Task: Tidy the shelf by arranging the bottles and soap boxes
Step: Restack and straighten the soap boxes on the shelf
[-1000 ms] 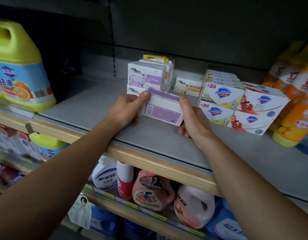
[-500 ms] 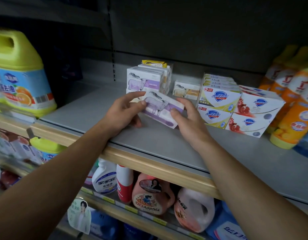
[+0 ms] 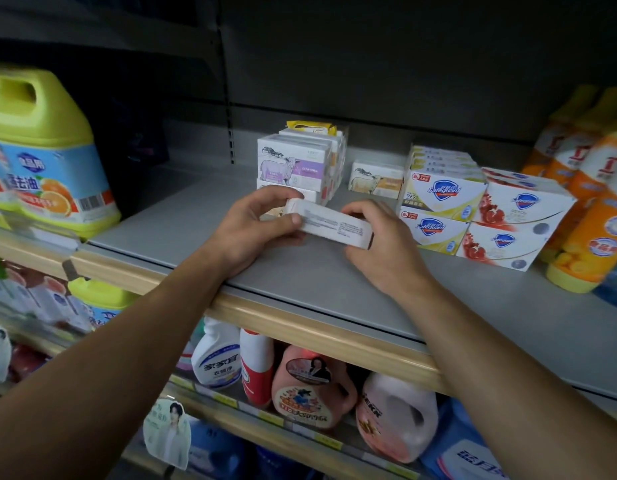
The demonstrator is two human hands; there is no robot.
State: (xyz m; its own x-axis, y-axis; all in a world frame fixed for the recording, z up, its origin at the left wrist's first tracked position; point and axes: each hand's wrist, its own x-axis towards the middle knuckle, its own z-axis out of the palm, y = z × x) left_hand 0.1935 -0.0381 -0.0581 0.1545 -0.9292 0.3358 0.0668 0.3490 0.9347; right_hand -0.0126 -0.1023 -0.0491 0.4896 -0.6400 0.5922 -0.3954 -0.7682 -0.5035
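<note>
On the grey shelf [image 3: 182,233], seen from the head camera, a white soap box [image 3: 329,226] is gripped at both ends: the left hand [image 3: 255,230] curls its fingers over one end with the thumb on the printed side, and the right hand [image 3: 383,247] clasps the other end. Just behind stands a stack of sheep-print soap boxes [image 3: 295,168]; to the right are Safeguard boxes [image 3: 438,209] and orange bottles [image 3: 591,237].
</note>
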